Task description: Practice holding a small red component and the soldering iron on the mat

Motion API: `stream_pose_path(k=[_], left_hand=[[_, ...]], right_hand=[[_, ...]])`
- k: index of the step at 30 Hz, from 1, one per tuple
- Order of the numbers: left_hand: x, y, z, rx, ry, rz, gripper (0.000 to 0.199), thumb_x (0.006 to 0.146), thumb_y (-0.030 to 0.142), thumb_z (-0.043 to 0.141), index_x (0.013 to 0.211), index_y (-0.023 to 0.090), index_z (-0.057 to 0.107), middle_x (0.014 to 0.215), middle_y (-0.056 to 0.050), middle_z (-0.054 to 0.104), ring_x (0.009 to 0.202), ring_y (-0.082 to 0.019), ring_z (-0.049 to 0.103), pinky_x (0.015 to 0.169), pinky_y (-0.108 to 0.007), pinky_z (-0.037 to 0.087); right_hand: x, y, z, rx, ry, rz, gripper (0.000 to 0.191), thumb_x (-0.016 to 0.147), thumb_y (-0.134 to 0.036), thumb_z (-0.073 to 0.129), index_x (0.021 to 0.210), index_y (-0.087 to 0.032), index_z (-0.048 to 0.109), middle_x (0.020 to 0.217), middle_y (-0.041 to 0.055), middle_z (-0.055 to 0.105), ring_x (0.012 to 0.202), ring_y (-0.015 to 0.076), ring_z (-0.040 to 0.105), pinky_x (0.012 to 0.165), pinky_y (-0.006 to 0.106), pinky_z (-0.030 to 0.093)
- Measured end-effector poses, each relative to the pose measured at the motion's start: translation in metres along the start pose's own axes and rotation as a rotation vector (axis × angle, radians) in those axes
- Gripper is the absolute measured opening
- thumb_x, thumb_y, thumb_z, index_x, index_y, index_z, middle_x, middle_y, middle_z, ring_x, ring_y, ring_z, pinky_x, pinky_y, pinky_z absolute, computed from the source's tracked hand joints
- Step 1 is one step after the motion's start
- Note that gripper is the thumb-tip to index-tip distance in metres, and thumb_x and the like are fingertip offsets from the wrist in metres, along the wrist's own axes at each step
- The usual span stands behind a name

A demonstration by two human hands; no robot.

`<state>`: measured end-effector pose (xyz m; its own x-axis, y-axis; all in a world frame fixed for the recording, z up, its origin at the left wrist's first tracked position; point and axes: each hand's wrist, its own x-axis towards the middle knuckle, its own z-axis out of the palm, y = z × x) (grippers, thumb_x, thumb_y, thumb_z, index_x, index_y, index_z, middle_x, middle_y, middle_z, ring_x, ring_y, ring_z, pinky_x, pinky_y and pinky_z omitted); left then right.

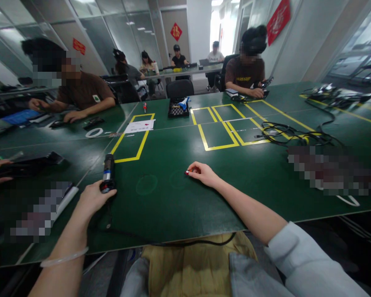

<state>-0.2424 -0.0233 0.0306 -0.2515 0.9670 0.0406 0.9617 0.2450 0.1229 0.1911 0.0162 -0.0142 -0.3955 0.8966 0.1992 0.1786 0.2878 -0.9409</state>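
On the green table's left side, my left hand [94, 199] grips the near end of a black flashlight [108, 169] with a blue-and-silver band. A thin dark strap with a small round piece hangs by its near end. Farther right, my right hand [205, 174] is closed in a pinch just over the tabletop. Its fingertips hold a small red piece [187, 173], too small to make out its kind. Faint round marks [146, 184] show on the table between my hands.
Yellow tape [221, 146] outlines boxes on the table [173, 218]. A white paper sheet [139, 126], a black tray [178, 108], a red screwdriver [145, 107] and tangled black cables [278, 132] lie beyond. Other people sit around; a co-worker's hands [0, 171] are at far left.
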Motion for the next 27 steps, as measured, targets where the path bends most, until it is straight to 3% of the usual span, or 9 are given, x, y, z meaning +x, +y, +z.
stream_pose_path(k=[7, 11, 15, 20, 27], left_hand=[[-0.013, 0.109, 0.014, 0.011, -0.009, 0.203, 0.062, 0.073, 0.050, 0.054, 0.124, 0.014, 0.052, 0.119, -0.015, 0.057, 0.112, -0.030, 0.054, 0.092, -0.038, 0.046], [-0.024, 0.175, 0.022, 0.011, 0.015, 0.309, 0.061, 0.074, 0.047, 0.055, 0.127, 0.016, 0.048, 0.120, -0.014, 0.053, 0.109, -0.029, 0.053, 0.089, -0.037, 0.047], [-0.035, 0.223, 0.033, -0.027, 0.051, 0.439, 0.060, 0.074, 0.043, 0.059, 0.127, 0.018, 0.046, 0.117, -0.012, 0.052, 0.104, -0.027, 0.053, 0.085, -0.036, 0.047], [-0.044, 0.248, 0.044, -0.107, 0.070, 0.518, 0.064, 0.076, 0.041, 0.058, 0.133, 0.019, 0.041, 0.121, -0.012, 0.050, 0.107, -0.026, 0.050, 0.085, -0.034, 0.046], [-0.051, 0.251, 0.044, -0.145, 0.062, 0.549, 0.066, 0.077, 0.040, 0.058, 0.137, 0.019, 0.038, 0.122, -0.013, 0.050, 0.106, -0.027, 0.051, 0.085, -0.036, 0.045]], right_hand=[[0.000, 0.002, -0.001, -0.007, 0.023, -0.007, 0.021, 0.077, -0.030, 0.064, 0.091, -0.015, 0.060, 0.067, -0.0032, 0.053, 0.058, 0.0092, 0.046, 0.057, 0.022, 0.038], [0.000, 0.003, 0.000, 0.017, 0.047, -0.018, 0.020, 0.077, -0.028, 0.063, 0.092, -0.015, 0.059, 0.068, -0.0036, 0.052, 0.057, 0.0091, 0.046, 0.057, 0.023, 0.038], [-0.002, 0.002, -0.001, -0.002, 0.099, -0.060, 0.018, 0.078, -0.026, 0.062, 0.092, -0.016, 0.055, 0.069, -0.0041, 0.052, 0.057, 0.0091, 0.045, 0.057, 0.022, 0.038], [-0.002, 0.002, -0.003, -0.100, 0.108, -0.127, 0.009, 0.079, -0.022, 0.060, 0.083, -0.018, 0.054, 0.070, -0.0036, 0.050, 0.060, 0.0102, 0.046, 0.059, 0.023, 0.038], [-0.001, 0.004, -0.002, -0.242, 0.087, -0.174, 0.005, 0.079, -0.017, 0.059, 0.081, -0.018, 0.055, 0.077, -0.0015, 0.050, 0.065, 0.0117, 0.047, 0.066, 0.025, 0.039]])
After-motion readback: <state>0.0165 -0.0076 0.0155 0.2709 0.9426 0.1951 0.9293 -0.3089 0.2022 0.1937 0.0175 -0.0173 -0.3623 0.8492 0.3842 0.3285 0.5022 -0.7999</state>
